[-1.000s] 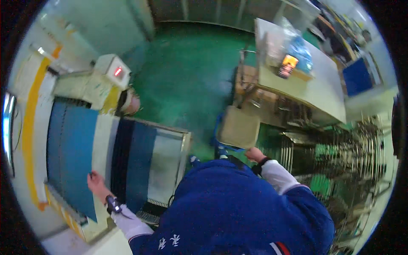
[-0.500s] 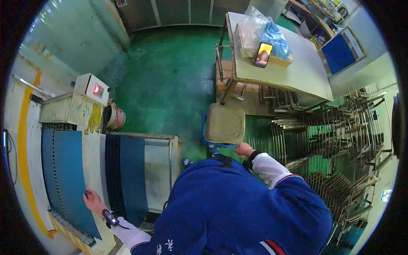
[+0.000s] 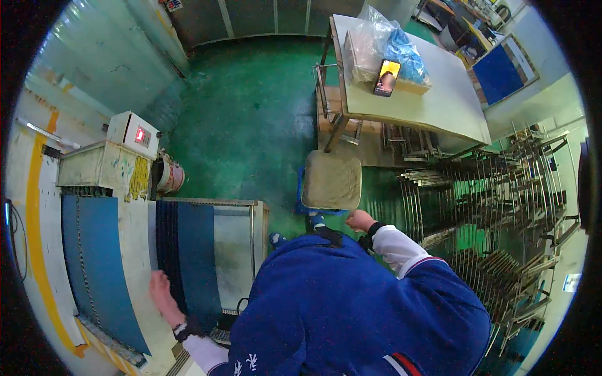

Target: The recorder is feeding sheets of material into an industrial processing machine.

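Note:
My left hand [image 3: 164, 297] is over the pale ledge of the machine, between two areas of blue sheet. It is smeared by motion, so its fingers do not show clearly. Left of it, a long blue sheet [image 3: 103, 257] lies flat with a dark chain-like strip running along it. To its right are darker blue sheets [image 3: 197, 250] beside a metal frame. In front of my body, my right hand [image 3: 360, 220] is held closed near a tray-like stool seat [image 3: 331, 182]; whatever its fingers hold, if anything, is hidden.
A white control box [image 3: 133, 133] with a red display stands on the machine's far end, near a bucket [image 3: 170, 175]. A table [image 3: 439, 100] ahead bears a phone [image 3: 387, 78] and plastic bags [image 3: 404, 53]. Metal racks [image 3: 489, 200] crowd the right side.
My left hand has come away from the edge of the long blue sheet and moved right over the ledge. My right hand has stayed nearly still.

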`<state>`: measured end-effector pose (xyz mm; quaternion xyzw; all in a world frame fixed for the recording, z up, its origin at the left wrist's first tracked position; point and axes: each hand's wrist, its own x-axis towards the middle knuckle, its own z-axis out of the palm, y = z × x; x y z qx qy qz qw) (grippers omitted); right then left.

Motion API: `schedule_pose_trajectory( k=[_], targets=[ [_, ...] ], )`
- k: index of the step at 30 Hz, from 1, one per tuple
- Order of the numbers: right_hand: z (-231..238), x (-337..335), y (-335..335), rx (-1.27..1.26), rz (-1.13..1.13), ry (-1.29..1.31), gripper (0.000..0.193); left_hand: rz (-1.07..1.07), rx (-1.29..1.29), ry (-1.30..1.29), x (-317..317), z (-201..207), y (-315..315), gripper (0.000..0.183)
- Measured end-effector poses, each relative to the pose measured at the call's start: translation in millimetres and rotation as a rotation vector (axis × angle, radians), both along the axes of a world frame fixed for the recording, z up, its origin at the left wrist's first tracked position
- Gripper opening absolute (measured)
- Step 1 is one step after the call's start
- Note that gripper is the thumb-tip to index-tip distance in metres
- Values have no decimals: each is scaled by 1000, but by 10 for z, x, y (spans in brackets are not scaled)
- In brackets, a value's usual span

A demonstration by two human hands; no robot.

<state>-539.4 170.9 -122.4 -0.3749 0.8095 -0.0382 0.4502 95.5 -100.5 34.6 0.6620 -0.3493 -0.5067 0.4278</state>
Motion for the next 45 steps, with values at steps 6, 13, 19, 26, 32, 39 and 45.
schedule_pose_trajectory(
  k=[6, 13, 19, 26, 32, 39, 45],
  targets=[
    [-91, -2, -2, 35, -25, -69, 28, -433, -301, -1235, -634, -288, 620, 48],
    [-186, -88, -37, 37, 37, -62, 28, -355, -238, -1386, -1010, -194, 905, 66],
    [-321, -220, -56, -14, -20, 13, 33, -321, -222, -1423, -1221, -157, 943, 67],
    [-147, -355, -182, 22, -87, -78, 27, -287, -234, -1359, -1117, -159, 966, 56],
    [-868, -636, 222, -210, 34, -157, 23, -190, -280, -1388, -1166, -290, 805, 54],
    [-411, -660, 25, 43, -330, -324, 21, -124, -230, -1340, -1224, -173, 784, 40],
    [-1470, -1247, 248, -281, 51, -325, 18, -296, -127, -1272, -984, -476, 725, 19]
  ],
)
